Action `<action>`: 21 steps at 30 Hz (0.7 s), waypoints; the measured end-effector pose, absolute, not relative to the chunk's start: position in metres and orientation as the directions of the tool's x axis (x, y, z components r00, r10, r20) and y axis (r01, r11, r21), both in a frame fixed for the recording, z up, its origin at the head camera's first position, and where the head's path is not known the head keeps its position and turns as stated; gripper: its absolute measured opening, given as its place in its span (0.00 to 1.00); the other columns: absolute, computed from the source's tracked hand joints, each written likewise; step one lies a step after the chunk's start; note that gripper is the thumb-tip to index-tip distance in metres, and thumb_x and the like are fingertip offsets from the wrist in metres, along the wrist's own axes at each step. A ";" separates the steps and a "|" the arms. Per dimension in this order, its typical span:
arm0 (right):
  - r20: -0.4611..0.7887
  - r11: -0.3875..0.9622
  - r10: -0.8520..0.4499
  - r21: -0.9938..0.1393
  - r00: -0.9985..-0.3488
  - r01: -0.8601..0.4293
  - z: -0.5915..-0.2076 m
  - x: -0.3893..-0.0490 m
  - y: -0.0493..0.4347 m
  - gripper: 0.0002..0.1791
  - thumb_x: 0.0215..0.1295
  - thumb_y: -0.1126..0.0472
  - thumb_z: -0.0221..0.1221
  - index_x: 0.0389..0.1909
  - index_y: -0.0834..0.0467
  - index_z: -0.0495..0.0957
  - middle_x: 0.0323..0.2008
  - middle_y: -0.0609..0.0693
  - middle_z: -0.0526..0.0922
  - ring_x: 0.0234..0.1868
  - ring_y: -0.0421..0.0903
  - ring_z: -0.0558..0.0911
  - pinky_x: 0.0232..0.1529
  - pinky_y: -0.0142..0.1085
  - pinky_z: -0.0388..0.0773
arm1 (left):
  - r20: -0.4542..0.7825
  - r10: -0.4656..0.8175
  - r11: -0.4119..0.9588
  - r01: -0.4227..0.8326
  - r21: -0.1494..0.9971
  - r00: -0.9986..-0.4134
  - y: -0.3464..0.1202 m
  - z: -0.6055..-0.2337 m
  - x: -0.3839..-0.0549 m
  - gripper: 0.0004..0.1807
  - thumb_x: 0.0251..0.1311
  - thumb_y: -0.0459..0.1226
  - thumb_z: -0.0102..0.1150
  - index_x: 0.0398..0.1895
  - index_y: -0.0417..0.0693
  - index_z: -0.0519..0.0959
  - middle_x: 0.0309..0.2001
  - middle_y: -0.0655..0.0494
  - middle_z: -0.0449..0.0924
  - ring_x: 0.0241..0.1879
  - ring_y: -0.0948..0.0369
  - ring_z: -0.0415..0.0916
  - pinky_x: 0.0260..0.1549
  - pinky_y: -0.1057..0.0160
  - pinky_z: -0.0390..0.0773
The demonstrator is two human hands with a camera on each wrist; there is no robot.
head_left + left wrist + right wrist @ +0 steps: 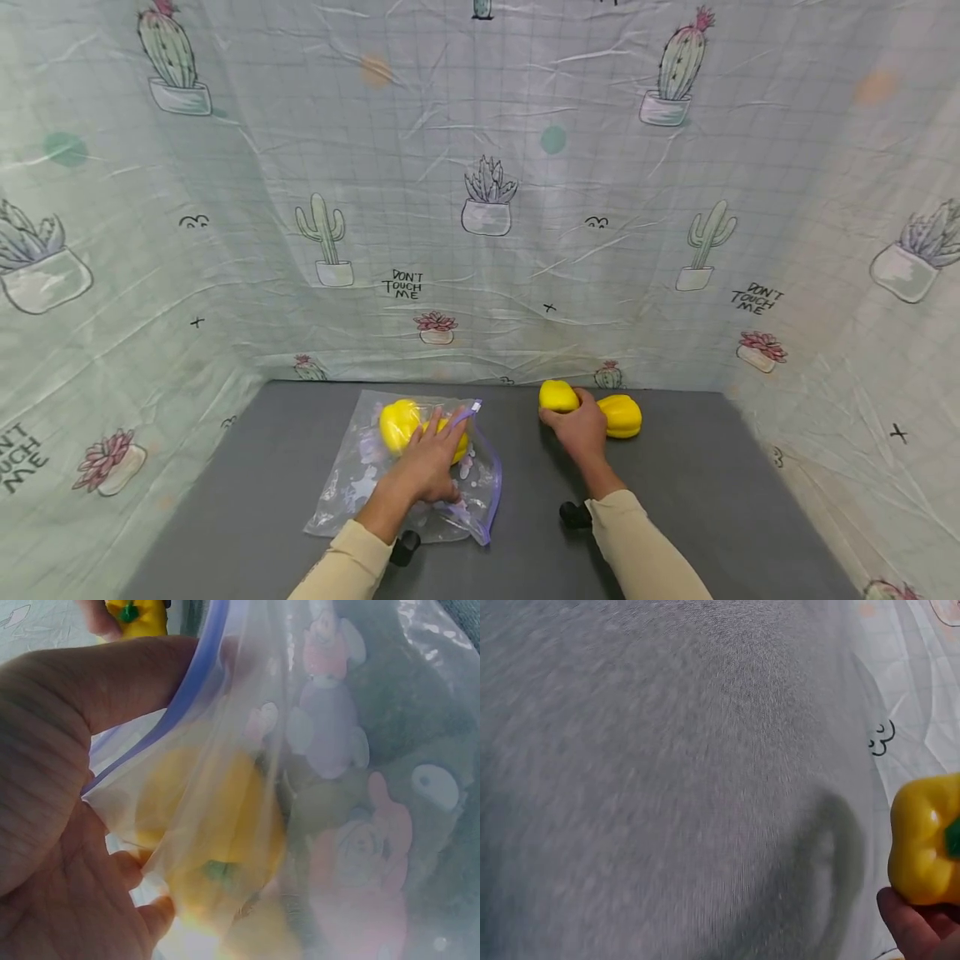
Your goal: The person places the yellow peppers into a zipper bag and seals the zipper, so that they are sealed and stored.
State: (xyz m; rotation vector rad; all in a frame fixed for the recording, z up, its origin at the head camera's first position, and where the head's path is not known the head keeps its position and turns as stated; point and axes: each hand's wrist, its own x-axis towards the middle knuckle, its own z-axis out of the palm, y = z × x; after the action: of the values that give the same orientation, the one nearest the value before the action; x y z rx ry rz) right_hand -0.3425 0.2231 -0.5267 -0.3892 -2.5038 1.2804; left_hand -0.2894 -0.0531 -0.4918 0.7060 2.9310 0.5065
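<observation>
A clear zip bag (341,492) with a purple zip edge (496,492) lies on the left of the grey table. Two yellow bell peppers are inside, one at the bag's far side (399,423) and one partly under my left fingers (459,450). My left hand (427,467) spreads its fingers over the bag's mouth. In the left wrist view, the thumb (142,679) reaches past the purple edge, and film overlaps the other fingertips. My right hand (583,429) grips a yellow bell pepper (558,397), whose green stem (954,838) shows in the right wrist view.
Another yellow bell pepper (621,417) lies just right of my right hand, near the table's back edge. A cactus-print sheet (480,275) walls in the back and both sides of the grey table (675,483). Black wrist straps show at both wrists.
</observation>
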 end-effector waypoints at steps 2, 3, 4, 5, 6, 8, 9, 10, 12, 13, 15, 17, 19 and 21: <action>0.148 0.563 0.348 -0.822 -0.926 0.080 -0.525 -0.340 0.225 0.42 0.55 0.51 0.74 0.68 0.66 0.71 0.58 0.67 0.82 0.53 0.63 0.82 0.56 0.58 0.79 | 0.000 0.458 0.836 0.430 0.340 -0.889 -0.053 -0.491 -0.290 0.68 0.37 0.41 0.86 0.82 0.44 0.54 0.84 0.47 0.52 0.83 0.37 0.44 0.77 0.31 0.54; 0.154 0.566 0.336 -0.821 -0.929 0.069 -0.525 -0.338 0.226 0.42 0.55 0.51 0.74 0.68 0.66 0.72 0.58 0.67 0.83 0.53 0.63 0.82 0.55 0.57 0.80 | 0.002 0.458 0.836 0.431 0.341 -0.889 -0.053 -0.491 -0.290 0.68 0.36 0.41 0.86 0.82 0.44 0.54 0.84 0.47 0.52 0.83 0.37 0.45 0.77 0.31 0.54; 0.153 0.564 0.323 -0.823 -0.934 0.060 -0.524 -0.337 0.228 0.42 0.55 0.51 0.75 0.68 0.66 0.72 0.58 0.67 0.83 0.53 0.63 0.82 0.56 0.57 0.80 | 0.003 0.457 0.836 0.431 0.340 -0.889 -0.053 -0.491 -0.290 0.68 0.36 0.41 0.86 0.82 0.44 0.54 0.84 0.47 0.52 0.83 0.37 0.45 0.77 0.31 0.54; 0.153 0.562 0.309 -0.825 -0.939 0.051 -0.524 -0.335 0.229 0.42 0.55 0.52 0.75 0.68 0.66 0.72 0.59 0.67 0.83 0.54 0.62 0.82 0.57 0.58 0.80 | 0.004 0.457 0.835 0.430 0.342 -0.890 -0.054 -0.490 -0.290 0.68 0.36 0.41 0.87 0.82 0.44 0.54 0.84 0.47 0.52 0.83 0.37 0.45 0.77 0.31 0.54; 0.147 0.555 0.292 -0.830 -0.945 0.043 -0.523 -0.334 0.230 0.42 0.55 0.52 0.75 0.68 0.66 0.72 0.60 0.67 0.82 0.55 0.62 0.82 0.58 0.57 0.80 | 0.004 0.457 0.834 0.430 0.346 -0.890 -0.054 -0.490 -0.290 0.68 0.36 0.40 0.87 0.82 0.43 0.54 0.84 0.47 0.52 0.83 0.37 0.45 0.77 0.31 0.54; 0.139 0.544 0.254 -0.839 -0.957 0.022 -0.523 -0.330 0.233 0.43 0.55 0.53 0.76 0.69 0.66 0.72 0.61 0.67 0.82 0.56 0.62 0.82 0.59 0.58 0.80 | 0.002 0.455 0.832 0.426 0.356 -0.890 -0.054 -0.489 -0.291 0.68 0.35 0.40 0.87 0.82 0.43 0.55 0.84 0.47 0.52 0.83 0.37 0.45 0.77 0.30 0.53; 0.137 0.536 0.235 -0.844 -0.962 0.010 -0.523 -0.329 0.234 0.43 0.55 0.53 0.76 0.69 0.65 0.72 0.62 0.67 0.82 0.57 0.62 0.82 0.59 0.58 0.80 | 0.000 0.454 0.832 0.424 0.359 -0.891 -0.054 -0.489 -0.291 0.68 0.35 0.40 0.87 0.82 0.43 0.54 0.84 0.47 0.52 0.83 0.36 0.45 0.77 0.30 0.53; 0.133 0.527 0.217 -0.850 -0.967 0.001 -0.523 -0.327 0.235 0.43 0.55 0.54 0.76 0.70 0.65 0.71 0.62 0.66 0.82 0.57 0.62 0.82 0.59 0.57 0.80 | -0.002 0.454 0.831 0.423 0.361 -0.891 -0.055 -0.488 -0.291 0.68 0.35 0.39 0.87 0.82 0.43 0.54 0.84 0.47 0.52 0.83 0.36 0.45 0.77 0.30 0.53; 0.141 0.511 0.181 -0.859 -0.973 -0.029 -0.523 -0.324 0.237 0.43 0.54 0.55 0.76 0.70 0.65 0.72 0.62 0.66 0.82 0.57 0.61 0.82 0.59 0.57 0.81 | -0.001 0.453 0.831 0.422 0.363 -0.891 -0.055 -0.488 -0.291 0.68 0.35 0.39 0.87 0.82 0.43 0.54 0.84 0.47 0.52 0.83 0.36 0.45 0.77 0.30 0.53; 0.144 0.501 0.166 -0.864 -0.976 -0.042 -0.523 -0.323 0.238 0.42 0.54 0.55 0.76 0.69 0.65 0.72 0.62 0.66 0.82 0.57 0.61 0.83 0.59 0.57 0.81 | 0.002 0.454 0.830 0.423 0.362 -0.891 -0.055 -0.488 -0.291 0.68 0.34 0.40 0.87 0.82 0.42 0.54 0.84 0.47 0.52 0.83 0.36 0.46 0.77 0.30 0.54; 0.148 0.480 0.138 -0.875 -0.979 -0.064 -0.523 -0.320 0.239 0.42 0.54 0.56 0.77 0.69 0.65 0.73 0.62 0.65 0.82 0.57 0.60 0.83 0.60 0.56 0.81 | 0.005 0.455 0.830 0.426 0.361 -0.891 -0.055 -0.487 -0.291 0.69 0.35 0.40 0.87 0.82 0.42 0.54 0.84 0.46 0.52 0.83 0.35 0.46 0.76 0.29 0.54; 0.152 0.461 0.106 -0.883 -0.983 -0.086 -0.524 -0.317 0.240 0.41 0.54 0.58 0.77 0.69 0.64 0.74 0.62 0.64 0.83 0.58 0.58 0.83 0.61 0.55 0.82 | 0.005 0.454 0.829 0.425 0.364 -0.891 -0.055 -0.486 -0.291 0.69 0.34 0.40 0.88 0.82 0.42 0.55 0.84 0.46 0.52 0.83 0.35 0.46 0.76 0.29 0.54; 0.156 0.449 0.077 -0.887 -0.985 -0.106 -0.524 -0.314 0.241 0.41 0.54 0.59 0.77 0.69 0.64 0.74 0.62 0.63 0.83 0.58 0.58 0.84 0.61 0.54 0.82 | -0.003 0.453 0.828 0.420 0.371 -0.891 -0.055 -0.485 -0.291 0.69 0.35 0.40 0.87 0.82 0.42 0.54 0.84 0.46 0.51 0.83 0.35 0.45 0.77 0.30 0.54; 0.167 0.437 0.041 -0.890 -0.985 -0.132 -0.524 -0.311 0.242 0.40 0.54 0.60 0.77 0.69 0.64 0.74 0.62 0.63 0.83 0.58 0.57 0.84 0.61 0.52 0.83 | -0.009 0.451 0.828 0.414 0.379 -0.892 -0.055 -0.485 -0.291 0.69 0.35 0.40 0.87 0.82 0.43 0.54 0.84 0.46 0.51 0.83 0.36 0.44 0.77 0.30 0.53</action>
State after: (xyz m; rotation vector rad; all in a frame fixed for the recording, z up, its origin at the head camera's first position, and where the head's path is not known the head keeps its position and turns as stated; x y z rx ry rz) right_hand -0.3112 0.2418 -0.5236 0.0805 -2.5206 1.5829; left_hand -0.2913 -0.0549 -0.4847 0.6906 2.9090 0.5689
